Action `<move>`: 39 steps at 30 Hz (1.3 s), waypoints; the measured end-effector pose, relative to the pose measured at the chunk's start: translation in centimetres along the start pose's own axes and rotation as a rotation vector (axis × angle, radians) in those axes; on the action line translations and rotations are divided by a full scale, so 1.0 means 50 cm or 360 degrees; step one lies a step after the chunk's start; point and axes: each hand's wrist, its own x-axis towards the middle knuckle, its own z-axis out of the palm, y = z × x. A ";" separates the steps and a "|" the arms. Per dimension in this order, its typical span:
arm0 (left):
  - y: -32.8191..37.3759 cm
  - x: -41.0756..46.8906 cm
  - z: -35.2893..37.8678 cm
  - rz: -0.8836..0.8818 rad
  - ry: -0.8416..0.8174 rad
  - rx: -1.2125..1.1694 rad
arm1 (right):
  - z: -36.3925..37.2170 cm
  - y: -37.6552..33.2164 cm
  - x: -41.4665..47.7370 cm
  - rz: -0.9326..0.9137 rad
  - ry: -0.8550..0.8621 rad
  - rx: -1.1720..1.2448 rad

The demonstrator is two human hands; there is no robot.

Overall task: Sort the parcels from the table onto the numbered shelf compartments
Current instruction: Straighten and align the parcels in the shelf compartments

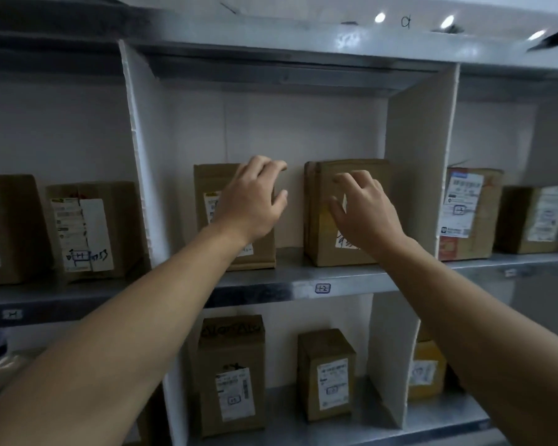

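Two brown cardboard parcels stand upright in the middle shelf compartment, whose edge carries the tag 1-2 (322,288). My left hand (252,201) hovers in front of the left parcel (207,181), fingers loosely spread, holding nothing. My right hand (361,210) is raised before the right parcel (316,214), fingers spread and relaxed; whether it touches the box I cannot tell. Each hand hides part of a white label.
White dividers (142,162) (419,162) wall the compartment. More labelled parcels stand in the left compartment (87,233), the right compartment (464,210) and on the shelf below (232,378) (327,375). The metal shelf edge (271,291) juts toward me.
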 end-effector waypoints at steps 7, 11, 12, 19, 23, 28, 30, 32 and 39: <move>0.077 0.063 0.070 0.0048 -0.0055 -0.0065 | -0.030 0.096 0.012 0.0111 0.0041 -0.0022; 0.098 0.108 0.118 -0.0074 -0.0074 -0.0110 | -0.033 0.150 0.046 0.0136 0.0046 0.0075; 0.102 0.119 0.130 -0.0120 -0.0070 -0.0127 | -0.034 0.162 0.057 0.0147 0.0045 0.0123; 0.104 0.143 0.187 -0.0344 -0.0076 -0.0150 | -0.018 0.229 0.112 0.0233 -0.0047 0.0421; 0.104 0.147 0.196 -0.0397 -0.0058 -0.0150 | -0.001 0.249 0.120 0.0163 -0.0122 0.0486; 0.107 0.150 0.208 -0.0390 -0.0020 -0.0155 | 0.009 0.256 0.139 0.0163 -0.0167 0.0621; 0.111 0.150 0.218 -0.0365 -0.0008 -0.0152 | 0.012 0.259 0.143 0.0150 -0.0151 0.0656; 0.113 0.152 0.226 -0.0347 -0.0009 -0.0150 | 0.013 0.265 0.146 0.0158 -0.0123 0.0698; 0.109 0.151 0.236 -0.0375 0.0018 -0.0188 | 0.020 0.275 0.140 0.0103 -0.0103 0.0707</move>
